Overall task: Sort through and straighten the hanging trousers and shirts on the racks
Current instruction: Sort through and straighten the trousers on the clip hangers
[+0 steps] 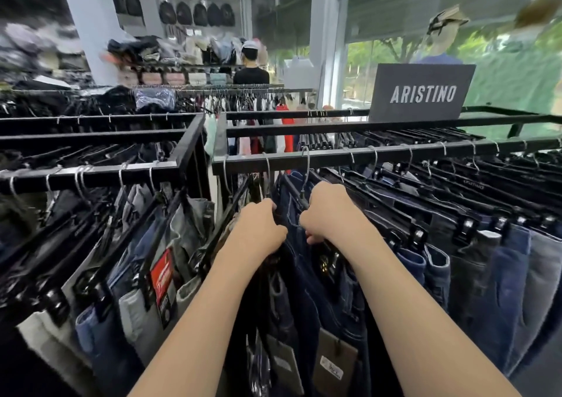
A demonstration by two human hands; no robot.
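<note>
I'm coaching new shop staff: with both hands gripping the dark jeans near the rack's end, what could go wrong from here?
A hard tug by the left hand and right hand might pull the dark jeans off their hanger.
The paper tags could snag or tear.
Jolting the rack might topple the ARISTINO sign.

Right rack rail (395, 153): trousers (474, 263) on clip hangers, packed close, no slot between them. Narrow opening in the dark jeans (304, 278), held between left hand (258, 232) and right hand (330, 214). Gap beside the left rack (91, 177): narrow. Sign (421, 92) stands on the rack top, barring reach across.
</note>
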